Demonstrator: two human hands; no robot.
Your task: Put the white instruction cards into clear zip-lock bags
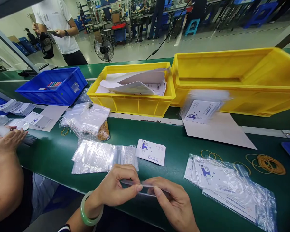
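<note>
My left hand (119, 187), with a green bangle (83, 209) at the wrist, pinches one side of a clear plastic bag (146, 186). My right hand (172, 201) pinches the other side. The bag is seen nearly edge-on at the table's front edge; whether anything is in it I cannot tell. Just beyond lies a small stack of white printed cards (151, 152). Left of those cards is a pile of flat clear zip bags (98, 158). To the right, several bagged cards (222, 180) lie overlapping.
Yellow bins (132, 104) and a blue bin (62, 93) line the back. Rubber bands (270, 164) lie at right. Bagged cards (202, 109) sit on grey cardboard (219, 130). A co-worker's hand (8, 141) works at far left; another person (60, 29) stands behind the table.
</note>
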